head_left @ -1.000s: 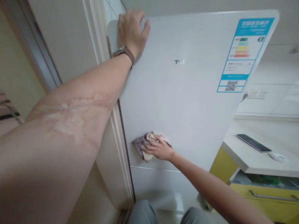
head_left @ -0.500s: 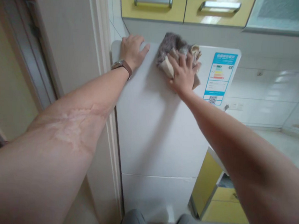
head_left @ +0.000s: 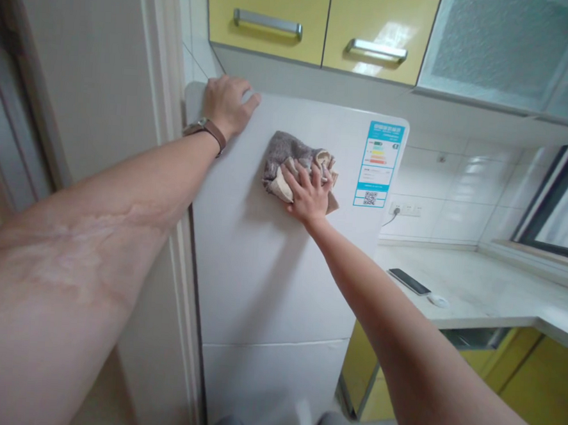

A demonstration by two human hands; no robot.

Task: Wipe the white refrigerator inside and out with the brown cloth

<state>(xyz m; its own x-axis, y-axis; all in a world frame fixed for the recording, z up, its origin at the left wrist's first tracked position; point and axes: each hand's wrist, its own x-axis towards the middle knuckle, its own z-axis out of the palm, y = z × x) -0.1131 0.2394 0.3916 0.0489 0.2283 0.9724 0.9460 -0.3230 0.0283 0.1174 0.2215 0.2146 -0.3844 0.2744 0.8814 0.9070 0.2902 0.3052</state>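
Observation:
A white refrigerator (head_left: 270, 282) stands upright in front of me. My left hand (head_left: 229, 105), with a watch at the wrist, rests over its top left corner, thumb apart from the fingers and nothing held. Against the upper door my right hand (head_left: 310, 192) presses a bunched grey-brown and cream cloth (head_left: 287, 156), fingers spread and partly sunk in its folds. A blue and white energy label (head_left: 377, 165) is stuck on the door, to the right of the cloth.
Yellow wall cabinets (head_left: 265, 44) hang above the refrigerator. A door frame (head_left: 163, 102) runs close along its left side. To the right, the countertop (head_left: 481, 295) bears a dark flat object (head_left: 409, 281) and a small white object (head_left: 437, 300). A plug (head_left: 396, 211) sits in the wall socket.
My right hand has slid the cloth lower on the door, away from the top edge. My left hand stays at the corner. The view has turned to the right, bringing in more countertop.

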